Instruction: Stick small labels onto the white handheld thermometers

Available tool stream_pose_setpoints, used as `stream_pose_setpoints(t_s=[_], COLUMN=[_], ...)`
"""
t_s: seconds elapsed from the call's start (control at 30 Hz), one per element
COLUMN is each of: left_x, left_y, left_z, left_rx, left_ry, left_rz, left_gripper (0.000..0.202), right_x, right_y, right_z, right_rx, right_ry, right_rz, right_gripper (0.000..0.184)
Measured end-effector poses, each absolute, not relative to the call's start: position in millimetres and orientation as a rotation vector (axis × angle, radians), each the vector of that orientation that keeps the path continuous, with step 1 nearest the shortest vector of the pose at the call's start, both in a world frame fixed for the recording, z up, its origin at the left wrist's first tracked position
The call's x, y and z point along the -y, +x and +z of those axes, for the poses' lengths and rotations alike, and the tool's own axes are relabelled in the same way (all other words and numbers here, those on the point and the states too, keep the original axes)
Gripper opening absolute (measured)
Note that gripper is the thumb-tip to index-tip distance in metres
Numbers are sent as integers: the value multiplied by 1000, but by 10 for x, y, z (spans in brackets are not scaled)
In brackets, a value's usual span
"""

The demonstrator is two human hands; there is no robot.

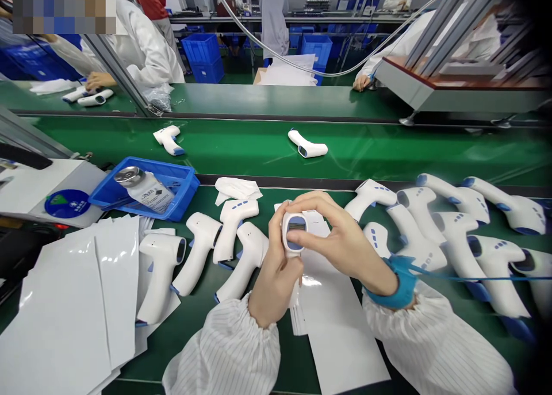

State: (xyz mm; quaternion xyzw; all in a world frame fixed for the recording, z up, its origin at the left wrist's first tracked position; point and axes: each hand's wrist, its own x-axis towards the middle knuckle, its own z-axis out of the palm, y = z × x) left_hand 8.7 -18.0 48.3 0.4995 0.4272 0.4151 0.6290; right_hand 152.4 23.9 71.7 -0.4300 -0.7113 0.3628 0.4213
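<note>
White thermometer (295,218) in left hand (275,277); right hand (342,237) thumb at screen (296,226).

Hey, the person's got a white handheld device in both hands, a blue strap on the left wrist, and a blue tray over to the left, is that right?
Not quite: in the head view, the blue strap is on the wrist of the right hand, not the left hand. Both do hold the white handheld device, and the blue tray is to the left.
</note>
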Motion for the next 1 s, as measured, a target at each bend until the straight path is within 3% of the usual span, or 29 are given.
stream_pose_setpoints(t_s=[0.07, 0.23, 0.4, 0.5, 0.87, 1.0], left_x=[185, 125, 74, 110, 359, 269], left_y=[104, 93, 61, 98, 240, 122], left_z=[506, 562, 568, 547, 686, 685], left_rx=[-963, -939, -802, -806, -949, -956], left_ry=[1060, 957, 1102, 1217, 1285, 1206], left_rz=[959, 927, 659, 573, 782, 584], left_gripper=[77, 81, 56, 58, 62, 53], right_x=[-236, -246, -176, -88, 16, 16], right_y=[1509, 1503, 1490, 1426, 1352, 1329], right_z=[688, 621, 645, 649, 667, 698], right_rx=[1727, 1691, 1693, 1627, 1490, 1514], right_ry=[-1064, -1084, -986, -1039, -879, -1010], right_rz=[837, 818, 864, 776, 776, 777], right_gripper=[7, 11, 27, 37, 24, 28])
